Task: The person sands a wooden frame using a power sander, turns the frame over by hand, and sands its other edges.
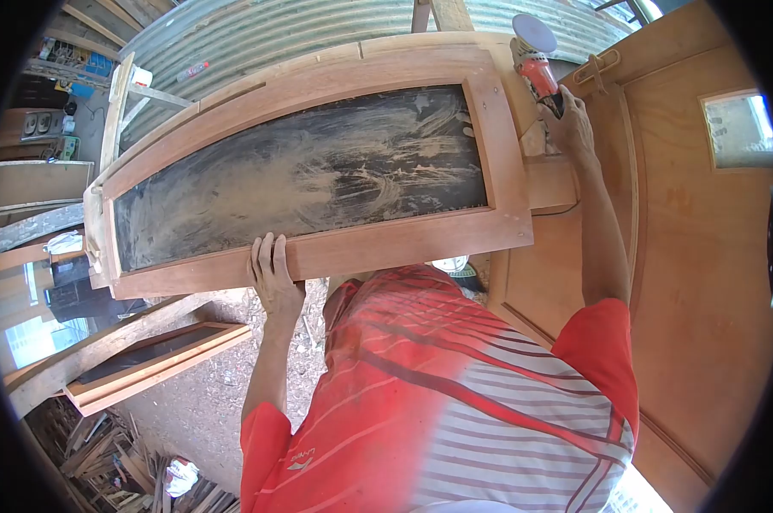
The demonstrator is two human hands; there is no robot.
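A wooden frame (335, 256) with a dark, dust-smeared panel (301, 179) lies across a workbench in front of me. My left hand (275, 278) rests on the frame's near rail, its fingers over the top and the thumb side low at the edge. At the upper right my right hand (567, 124) is wrapped round a red power tool (537, 75). The tool's round pale disc (535, 34) points up and away, apart from the frame. A dark cord hangs below the right hand.
Wooden door panels (694, 282) stand along the right side. Corrugated metal sheeting (275, 43) is behind the bench. Another framed panel (160, 359) and a timber beam (104, 346) lie at the lower left, above scrap wood (104, 457). A bottle (193, 71) lies beyond the frame.
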